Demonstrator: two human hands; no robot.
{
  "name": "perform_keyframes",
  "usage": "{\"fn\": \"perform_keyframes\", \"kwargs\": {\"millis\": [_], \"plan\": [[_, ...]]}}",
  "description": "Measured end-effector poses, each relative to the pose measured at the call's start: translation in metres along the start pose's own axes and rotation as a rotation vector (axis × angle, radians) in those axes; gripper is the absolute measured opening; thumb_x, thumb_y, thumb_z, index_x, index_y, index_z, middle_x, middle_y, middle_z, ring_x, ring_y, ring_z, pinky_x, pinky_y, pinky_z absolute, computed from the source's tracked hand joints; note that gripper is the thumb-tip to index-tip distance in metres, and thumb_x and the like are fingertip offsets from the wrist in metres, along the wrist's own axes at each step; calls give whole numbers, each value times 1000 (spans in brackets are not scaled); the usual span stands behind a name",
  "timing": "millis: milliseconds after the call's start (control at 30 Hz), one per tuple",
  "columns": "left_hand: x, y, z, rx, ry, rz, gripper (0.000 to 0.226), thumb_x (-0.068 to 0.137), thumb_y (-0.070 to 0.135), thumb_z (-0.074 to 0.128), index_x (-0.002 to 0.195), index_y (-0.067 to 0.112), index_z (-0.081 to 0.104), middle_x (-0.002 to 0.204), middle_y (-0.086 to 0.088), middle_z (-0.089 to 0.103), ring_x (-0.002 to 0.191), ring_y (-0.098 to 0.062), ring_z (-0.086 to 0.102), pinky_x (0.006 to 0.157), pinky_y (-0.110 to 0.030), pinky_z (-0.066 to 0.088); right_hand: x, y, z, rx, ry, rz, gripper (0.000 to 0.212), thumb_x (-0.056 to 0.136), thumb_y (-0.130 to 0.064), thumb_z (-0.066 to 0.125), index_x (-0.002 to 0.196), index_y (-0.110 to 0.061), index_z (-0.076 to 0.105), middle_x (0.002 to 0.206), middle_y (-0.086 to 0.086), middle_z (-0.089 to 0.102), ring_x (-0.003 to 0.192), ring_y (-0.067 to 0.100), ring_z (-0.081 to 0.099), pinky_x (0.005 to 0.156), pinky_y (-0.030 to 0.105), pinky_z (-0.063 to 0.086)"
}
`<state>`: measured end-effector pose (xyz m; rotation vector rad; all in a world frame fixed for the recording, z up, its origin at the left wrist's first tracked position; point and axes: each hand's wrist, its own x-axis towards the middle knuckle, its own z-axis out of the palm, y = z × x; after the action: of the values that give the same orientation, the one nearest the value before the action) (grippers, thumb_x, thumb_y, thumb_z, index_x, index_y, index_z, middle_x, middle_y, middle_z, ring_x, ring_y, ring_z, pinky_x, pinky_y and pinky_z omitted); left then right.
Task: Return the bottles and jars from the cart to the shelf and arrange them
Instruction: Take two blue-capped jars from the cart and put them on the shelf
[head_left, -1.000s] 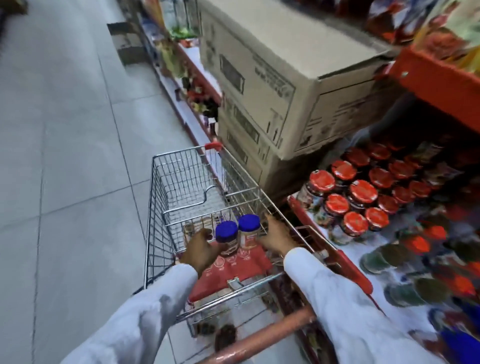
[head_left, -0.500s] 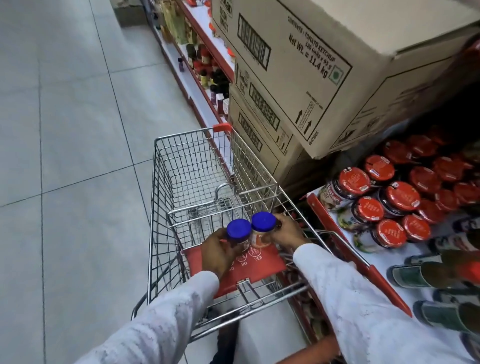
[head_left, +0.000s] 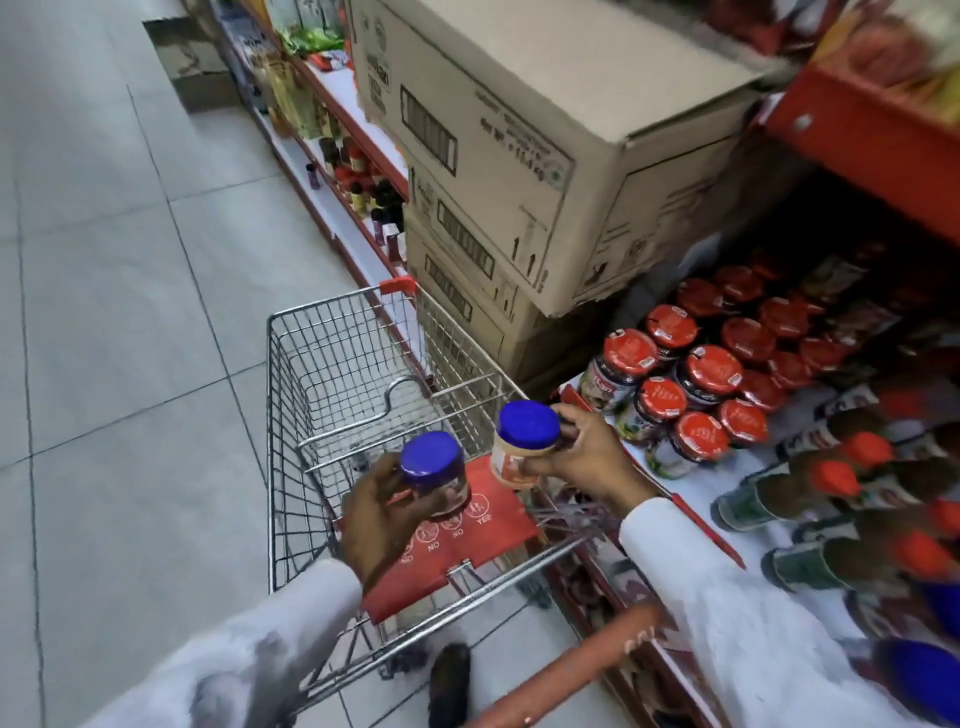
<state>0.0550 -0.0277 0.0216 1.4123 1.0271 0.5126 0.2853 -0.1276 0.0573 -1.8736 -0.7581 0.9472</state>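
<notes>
Blue lids cap both jars, and both have come up off the red flap (head_left: 467, 540) of the cart (head_left: 332, 374) since half a second ago, when they stood together on it. The left hand (head_left: 379, 519) is clenched around the dark jar (head_left: 434, 475), holding it just above the flap. The right hand (head_left: 582, 462) grasps the pale jar (head_left: 522, 444), higher and further right, near the cart's shelf-side rim. The dark jar is clear with brown contents; the pale one holds a beige spread and wears an orange-and-white label, too blurred to read. The flap carries white icons marked "NO", "NO", "YES". To the right, the shelf (head_left: 696, 488) holds red-lidded jars (head_left: 691, 384) and lying bottles (head_left: 789, 493). Behind the cart, stacked boxes (head_left: 519, 156) show barcodes; their print is blurred.
</notes>
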Motion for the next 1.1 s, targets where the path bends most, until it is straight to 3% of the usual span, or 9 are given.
{"fn": "perform_keyframes", "kwargs": {"millis": [100,267,367,633,700,800,867,1000,1100], "plan": [[-21,38,-3,-32,-17,116,65,58,6,89,118,14,66,105,2,77,98,-10,73,71,-16,57,-48,-23,-30,71,58,-89,65,52,-1,92,110,-13,67,102,1,77,96,13,72,80,28,58],[-73,93,20,-12,-158,295,69,45,6,93,110,11,70,102,0,79,98,-16,73,84,-28,57,-144,-34,-79,144,196,-183,56,52,8,89,102,-10,69,91,-4,78,82,8,71,70,22,56],[-117,117,54,-16,-241,376,69,43,7,92,107,17,70,101,7,78,95,-10,72,82,-18,57,-212,-27,-112,171,276,-226,56,52,9,89,102,-8,69,95,2,78,82,13,71,75,32,59],[-217,130,169,70,-511,472,67,52,15,94,113,13,68,106,0,78,101,-17,73,87,-28,58,-381,33,-185,165,605,-224,59,50,-1,92,102,-18,70,96,-3,78,92,19,73,81,45,60],[-244,128,201,134,-592,483,52,60,21,90,106,12,68,101,5,77,92,-11,73,79,-21,59,-416,59,-199,179,702,-187,56,50,-1,92,98,-20,71,94,-4,79,92,20,73,82,49,58],[-276,122,242,216,-698,503,30,74,9,80,101,13,67,99,5,76,89,-11,72,77,-21,58,-456,99,-213,197,845,-125,58,44,-10,91,98,-18,70,94,-2,78,90,18,74,82,51,58],[-282,111,270,280,-743,498,32,76,6,78,104,16,67,97,4,76,91,-11,71,78,-20,58,-476,124,-220,203,958,-84,58,45,-9,90,99,-17,69,92,-2,78,86,16,74,80,48,59],[-286,89,328,339,-741,512,48,72,-6,75,113,17,63,113,-6,72,102,-14,70,90,-37,58,-492,158,-224,201,1125,-28,59,45,-15,90,100,-16,68,89,0,78,83,19,73,72,36,59],[-287,75,367,274,-749,446,53,69,-22,71,112,7,62,110,-9,73,91,1,70,90,-28,57,-491,173,-224,180,1187,-4,52,52,-8,91,95,-25,67,90,-1,76,79,15,70,66,21,54]]}}
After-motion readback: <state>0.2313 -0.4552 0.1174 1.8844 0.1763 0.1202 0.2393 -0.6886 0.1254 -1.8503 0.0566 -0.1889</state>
